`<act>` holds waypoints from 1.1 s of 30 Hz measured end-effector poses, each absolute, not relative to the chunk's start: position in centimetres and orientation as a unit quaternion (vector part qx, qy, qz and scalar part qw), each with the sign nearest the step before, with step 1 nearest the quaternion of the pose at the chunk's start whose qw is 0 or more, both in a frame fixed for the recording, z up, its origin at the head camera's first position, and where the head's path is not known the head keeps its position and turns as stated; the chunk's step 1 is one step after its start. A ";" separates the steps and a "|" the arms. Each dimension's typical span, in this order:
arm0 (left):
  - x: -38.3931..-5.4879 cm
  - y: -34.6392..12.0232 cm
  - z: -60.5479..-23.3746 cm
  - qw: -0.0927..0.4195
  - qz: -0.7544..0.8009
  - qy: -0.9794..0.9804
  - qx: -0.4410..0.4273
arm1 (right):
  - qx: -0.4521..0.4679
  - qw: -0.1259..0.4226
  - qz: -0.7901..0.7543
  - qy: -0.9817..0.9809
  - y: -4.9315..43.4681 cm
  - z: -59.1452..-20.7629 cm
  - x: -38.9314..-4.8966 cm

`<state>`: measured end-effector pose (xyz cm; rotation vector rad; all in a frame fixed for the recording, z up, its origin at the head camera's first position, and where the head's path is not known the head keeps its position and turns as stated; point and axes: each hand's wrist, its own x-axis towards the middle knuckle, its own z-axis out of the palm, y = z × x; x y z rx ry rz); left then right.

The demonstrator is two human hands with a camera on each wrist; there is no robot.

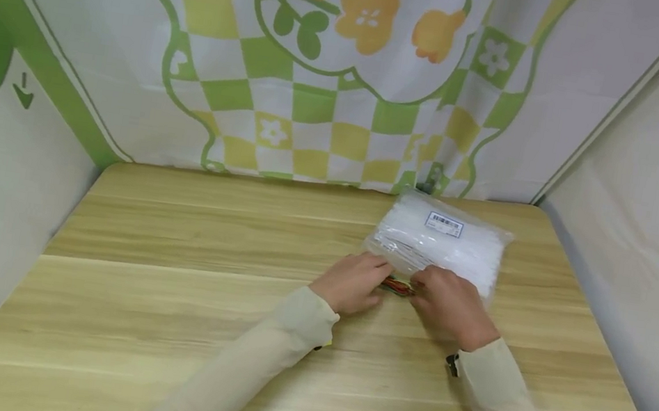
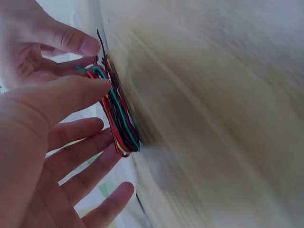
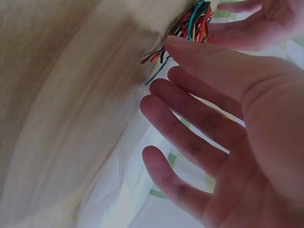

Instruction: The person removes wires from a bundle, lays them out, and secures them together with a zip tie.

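A small bundle of thin coloured wires [image 1: 397, 286], red, black, green and yellow, lies low over the wooden table between the two hands. My left hand [image 1: 353, 282] holds the bundle, its thumb on one side and fingertips on the other, as the left wrist view shows. At the bundle's other end, by the loose wire tips, is my right hand [image 1: 448, 303]. In the right wrist view its thumb [image 3: 209, 61] overlaps the wires [image 3: 192, 21], while the other fingers are spread and loosely bent. Whether that thumb touches the wires cannot be told.
Just beyond the hands lies a clear plastic bag [image 1: 434, 245] of white contents with a barcode label [image 1: 444, 224]. The wooden table [image 1: 161, 322] ends at a patterned curtain [image 1: 329, 114] at the back. White printed walls flank both sides.
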<state>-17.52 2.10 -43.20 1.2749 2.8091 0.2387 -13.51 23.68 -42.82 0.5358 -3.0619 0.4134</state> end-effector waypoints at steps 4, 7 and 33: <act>-17.6 2.7 -43.5 0.007 0.073 0.913 0.402 | 0.179 -0.004 0.131 -0.975 23.6 -42.9 -14.0; -17.6 3.1 -43.8 0.004 0.071 0.919 0.387 | 0.185 -0.010 0.130 -0.974 23.6 -42.9 -14.2; -17.1 3.2 -44.7 -0.035 0.046 0.929 0.366 | 0.226 -0.048 0.150 -0.961 22.6 -42.8 -14.3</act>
